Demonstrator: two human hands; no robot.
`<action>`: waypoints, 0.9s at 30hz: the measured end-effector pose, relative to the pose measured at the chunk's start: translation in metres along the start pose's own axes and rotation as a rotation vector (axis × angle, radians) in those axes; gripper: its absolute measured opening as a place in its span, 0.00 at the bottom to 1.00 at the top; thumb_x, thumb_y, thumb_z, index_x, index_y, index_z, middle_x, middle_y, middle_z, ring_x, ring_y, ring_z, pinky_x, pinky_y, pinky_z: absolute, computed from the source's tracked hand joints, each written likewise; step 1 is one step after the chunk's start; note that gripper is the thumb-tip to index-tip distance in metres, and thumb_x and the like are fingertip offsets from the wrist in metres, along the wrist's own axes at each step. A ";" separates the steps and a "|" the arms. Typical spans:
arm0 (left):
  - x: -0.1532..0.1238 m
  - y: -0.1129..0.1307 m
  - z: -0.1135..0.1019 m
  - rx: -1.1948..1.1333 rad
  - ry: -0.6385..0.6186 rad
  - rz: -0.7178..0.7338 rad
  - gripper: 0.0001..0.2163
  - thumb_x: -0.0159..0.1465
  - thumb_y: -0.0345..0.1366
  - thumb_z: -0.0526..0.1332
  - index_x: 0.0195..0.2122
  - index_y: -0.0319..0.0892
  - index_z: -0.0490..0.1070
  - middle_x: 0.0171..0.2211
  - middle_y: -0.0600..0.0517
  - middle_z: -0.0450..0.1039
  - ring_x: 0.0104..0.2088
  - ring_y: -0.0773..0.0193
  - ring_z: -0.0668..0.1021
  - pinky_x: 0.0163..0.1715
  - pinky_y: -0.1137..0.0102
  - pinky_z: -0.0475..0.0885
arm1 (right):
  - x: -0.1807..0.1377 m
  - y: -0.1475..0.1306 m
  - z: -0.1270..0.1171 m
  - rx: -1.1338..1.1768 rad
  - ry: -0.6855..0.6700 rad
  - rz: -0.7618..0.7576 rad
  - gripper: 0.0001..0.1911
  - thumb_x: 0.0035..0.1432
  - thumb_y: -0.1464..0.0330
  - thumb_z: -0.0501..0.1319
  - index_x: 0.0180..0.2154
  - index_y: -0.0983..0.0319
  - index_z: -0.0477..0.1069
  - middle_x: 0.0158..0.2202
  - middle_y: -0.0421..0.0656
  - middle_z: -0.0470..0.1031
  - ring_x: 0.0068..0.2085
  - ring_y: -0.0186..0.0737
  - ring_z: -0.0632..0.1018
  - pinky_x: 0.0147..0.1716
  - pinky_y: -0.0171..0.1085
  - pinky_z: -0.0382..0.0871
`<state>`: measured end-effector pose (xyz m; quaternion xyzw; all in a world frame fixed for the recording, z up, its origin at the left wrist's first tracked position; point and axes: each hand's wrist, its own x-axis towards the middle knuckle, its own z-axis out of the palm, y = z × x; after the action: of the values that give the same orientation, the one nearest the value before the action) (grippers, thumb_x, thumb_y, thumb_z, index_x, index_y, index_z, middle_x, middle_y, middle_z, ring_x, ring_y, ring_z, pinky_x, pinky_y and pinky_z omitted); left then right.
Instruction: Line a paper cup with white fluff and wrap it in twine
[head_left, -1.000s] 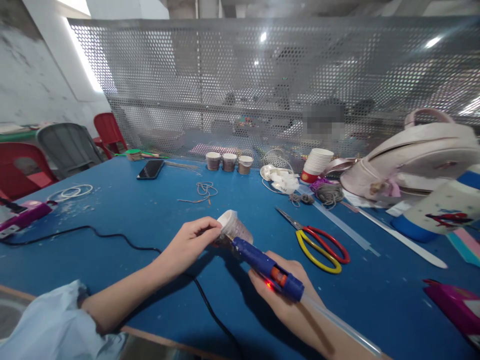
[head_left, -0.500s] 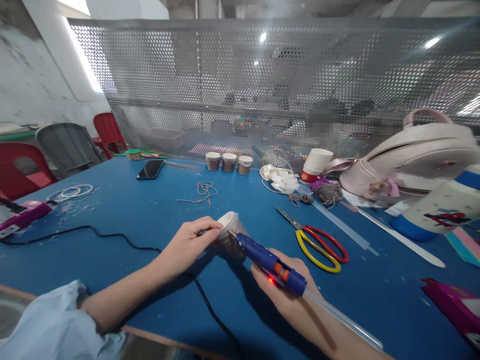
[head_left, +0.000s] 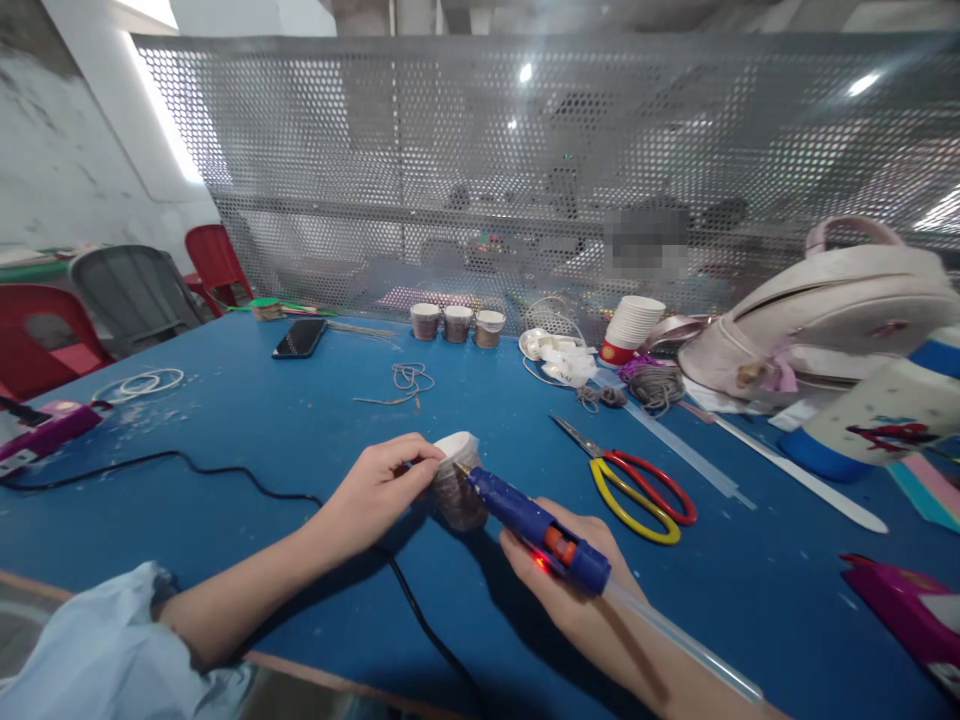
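Observation:
My left hand (head_left: 394,485) pinches the rim of a small paper cup (head_left: 459,495) whose side is wrapped in greyish-brown material. The cup tilts a little over the blue table. In my right hand (head_left: 570,580) is a blue hot glue gun (head_left: 532,525) with its red light lit and a clear glue stick (head_left: 682,640) poking out of the back. Its nozzle meets the cup's side just below the white rim; whether glue is coming out I cannot tell. Right of the cup lie scissors (head_left: 637,490) with one red and one yellow handle.
Three wrapped cups (head_left: 457,325) stand at the back, near a phone (head_left: 300,338) and loose grey cord (head_left: 409,380). Stacked paper cups (head_left: 631,330), grey yarn (head_left: 656,387) and a pale bag (head_left: 817,320) sit right. A black cable (head_left: 247,480) crosses the table; a perforated metal screen (head_left: 480,150) rises behind.
The wrapped cup has turned slightly in my left hand and sits more upright. The glue gun stays against its side with almost no movement.

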<state>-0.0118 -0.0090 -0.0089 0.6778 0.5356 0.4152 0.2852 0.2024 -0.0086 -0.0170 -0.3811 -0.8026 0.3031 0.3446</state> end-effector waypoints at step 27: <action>0.003 -0.010 -0.001 0.120 0.169 -0.027 0.06 0.56 0.32 0.55 0.25 0.40 0.70 0.24 0.55 0.68 0.26 0.69 0.69 0.27 0.75 0.62 | -0.001 0.004 -0.002 -0.046 -0.008 -0.082 0.14 0.59 0.67 0.55 0.22 0.58 0.56 0.16 0.31 0.55 0.17 0.28 0.58 0.19 0.30 0.55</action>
<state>-0.0170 -0.0041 -0.0160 0.6490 0.5908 0.4340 0.2034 0.2057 -0.0069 -0.0191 -0.3546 -0.8256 0.2717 0.3449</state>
